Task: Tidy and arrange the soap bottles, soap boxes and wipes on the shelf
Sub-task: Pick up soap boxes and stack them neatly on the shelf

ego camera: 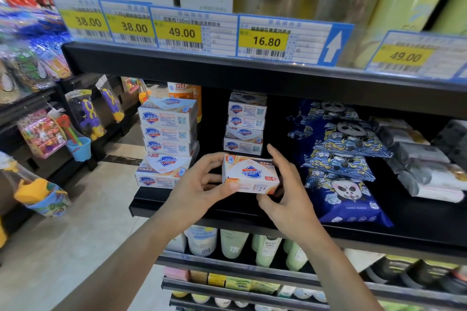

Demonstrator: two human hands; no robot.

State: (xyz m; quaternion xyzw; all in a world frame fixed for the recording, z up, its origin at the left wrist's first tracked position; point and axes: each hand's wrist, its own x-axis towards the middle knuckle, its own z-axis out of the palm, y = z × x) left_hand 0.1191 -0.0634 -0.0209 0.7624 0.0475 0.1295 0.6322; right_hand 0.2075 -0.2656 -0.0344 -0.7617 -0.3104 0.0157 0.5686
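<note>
- On the left of the shelf (pixel 227 206) there is a tall pile of soap boxes (pixel 168 139). The boxes are stacked, but some sit a bit crooked, so I think this pile could use a little more fixing.
- Behind that pile stands an orange soap bottle (pixel 183 92), mostly hidden.
- The left hand (pixel 199 184) holds the left end of one soap box (pixel 250 175). Its fingers curl around the box and the thumb lies along the front edge.
- That box is in the air, just in front of the shelf, between the two piles. Its picture is upside down, so I think it still needs turning and a place to go.
- Behind it is a shorter pile of soap boxes (pixel 245 124). It looks fairly neat.
- The right hand (pixel 285 192) touches the right end of the held box. Its fingers are spread and only lightly bent.
- On the right lie blue wipes packs (pixel 338 159), leaning in a loose pile, then grey packs (pixel 417 156). These look like work still left.
</note>
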